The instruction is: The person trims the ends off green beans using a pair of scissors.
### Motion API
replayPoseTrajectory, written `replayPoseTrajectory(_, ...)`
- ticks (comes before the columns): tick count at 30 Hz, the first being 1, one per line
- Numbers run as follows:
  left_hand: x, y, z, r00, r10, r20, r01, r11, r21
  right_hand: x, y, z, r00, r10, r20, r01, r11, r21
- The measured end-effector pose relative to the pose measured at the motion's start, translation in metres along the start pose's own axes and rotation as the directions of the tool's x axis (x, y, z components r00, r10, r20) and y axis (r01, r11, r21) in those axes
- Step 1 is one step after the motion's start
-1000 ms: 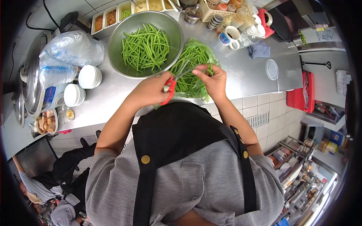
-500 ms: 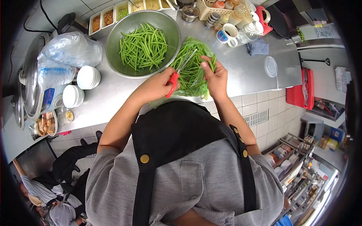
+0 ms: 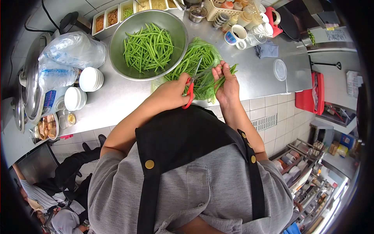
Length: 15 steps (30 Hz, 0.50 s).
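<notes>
My left hand (image 3: 172,93) is closed on the red handles of a pair of scissors (image 3: 190,93), whose blades point up and away over the green beans. The blades look slightly parted. In my right hand (image 3: 227,85) are a few green beans (image 3: 221,81), their ends sticking out past the fingers. Between and beneath both hands lies a clear plastic bag (image 3: 210,58) full of green beans. Left of the bag, a large steel bowl (image 3: 117,50) holds a heap of loose green beans (image 3: 149,48).
White tubs (image 3: 91,80) and plastic-wrapped packs (image 3: 74,50) stand at the left. Food containers (image 3: 113,16) line the back. A mug (image 3: 235,36), a basket of bottles (image 3: 218,13), a folded cloth (image 3: 267,49) and a round lid (image 3: 279,69) are to the right. Other people are behind, lower left.
My right hand has turned palm up and shifted slightly right with the beans. My left hand and the scissors have moved slightly right, and the scissors' handles have rotated.
</notes>
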<state>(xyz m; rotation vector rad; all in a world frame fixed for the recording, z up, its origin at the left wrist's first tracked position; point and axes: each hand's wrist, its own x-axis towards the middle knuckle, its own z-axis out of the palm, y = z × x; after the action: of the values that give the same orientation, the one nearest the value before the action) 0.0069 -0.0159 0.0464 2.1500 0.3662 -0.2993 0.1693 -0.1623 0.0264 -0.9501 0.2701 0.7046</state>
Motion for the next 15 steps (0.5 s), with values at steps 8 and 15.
replayPoseTrajectory(8, 0.014, 0.008, 0.008, 0.992, 0.05, -0.117, -0.045, 0.998, 0.045, -0.01, 0.007, 0.007, 0.988, 0.128, -0.091, -0.12, 0.989, 0.089)
replayPoseTrajectory(15, 0.019, -0.024, 0.023, 0.998, -0.054, -0.028, 0.041, 0.939, -0.34, 0.003, 0.011, 0.03, 0.998, -0.032, -0.056, 0.035, 0.998, 0.053)
